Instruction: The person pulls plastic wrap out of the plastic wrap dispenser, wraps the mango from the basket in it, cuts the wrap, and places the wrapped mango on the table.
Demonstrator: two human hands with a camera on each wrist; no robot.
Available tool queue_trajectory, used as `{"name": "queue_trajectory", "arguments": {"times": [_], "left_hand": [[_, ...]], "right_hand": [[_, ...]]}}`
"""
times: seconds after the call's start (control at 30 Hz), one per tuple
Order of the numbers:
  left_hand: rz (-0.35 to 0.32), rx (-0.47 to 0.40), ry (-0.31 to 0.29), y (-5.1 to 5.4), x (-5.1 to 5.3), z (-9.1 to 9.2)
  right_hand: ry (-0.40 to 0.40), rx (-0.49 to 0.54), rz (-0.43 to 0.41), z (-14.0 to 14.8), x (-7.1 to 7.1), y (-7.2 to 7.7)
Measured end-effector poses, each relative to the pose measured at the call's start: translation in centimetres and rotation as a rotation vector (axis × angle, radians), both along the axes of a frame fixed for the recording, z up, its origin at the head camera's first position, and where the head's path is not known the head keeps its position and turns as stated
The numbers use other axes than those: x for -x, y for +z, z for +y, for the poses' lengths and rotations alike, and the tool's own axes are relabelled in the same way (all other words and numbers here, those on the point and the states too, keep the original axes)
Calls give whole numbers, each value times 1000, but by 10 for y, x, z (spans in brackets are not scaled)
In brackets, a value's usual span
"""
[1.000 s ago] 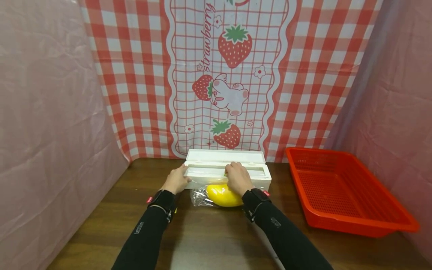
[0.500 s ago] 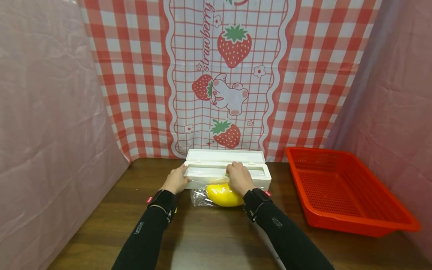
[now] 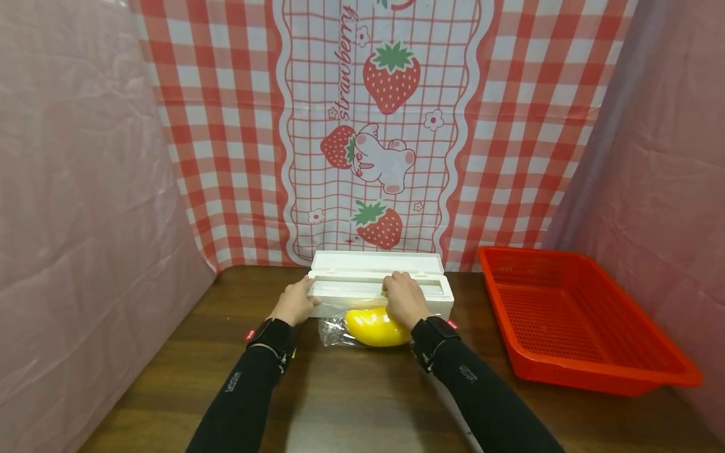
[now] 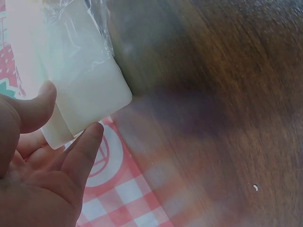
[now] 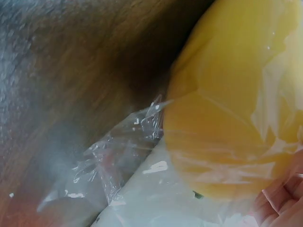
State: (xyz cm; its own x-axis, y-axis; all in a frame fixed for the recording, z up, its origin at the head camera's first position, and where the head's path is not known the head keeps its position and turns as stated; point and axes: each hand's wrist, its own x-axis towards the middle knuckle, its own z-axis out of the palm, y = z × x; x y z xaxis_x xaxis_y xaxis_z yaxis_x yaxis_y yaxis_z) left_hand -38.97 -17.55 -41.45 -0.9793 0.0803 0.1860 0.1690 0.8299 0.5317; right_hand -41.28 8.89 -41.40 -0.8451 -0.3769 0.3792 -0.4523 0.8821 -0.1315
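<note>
1 mango (image 3: 370,328): under film (image 3: 334,332), on counter (image 3: 351,402), long axis left-right along box (image 3: 340,296) front; lies near side of right hand (image 3: 404,298), the closer hand, fingers pinching green tab (image 3: 384,293). Left hand (image 3: 294,302): fingers gripping box's left end.

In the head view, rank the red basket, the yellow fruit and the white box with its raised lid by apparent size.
Largest to smallest:
1. red basket
2. white box
3. yellow fruit, partly hidden
</note>
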Motion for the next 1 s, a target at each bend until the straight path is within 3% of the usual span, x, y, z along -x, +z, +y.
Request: {"name": "queue_trajectory", "arguments": {"times": [0.23,1.0], "left_hand": [[27,8,-4,-2,-1,0],[13,18,-2,1,0,1]], "right_hand": [[-4,10,-6,3,-2,-1],[-10,-6,0,13,1,-1]]}}
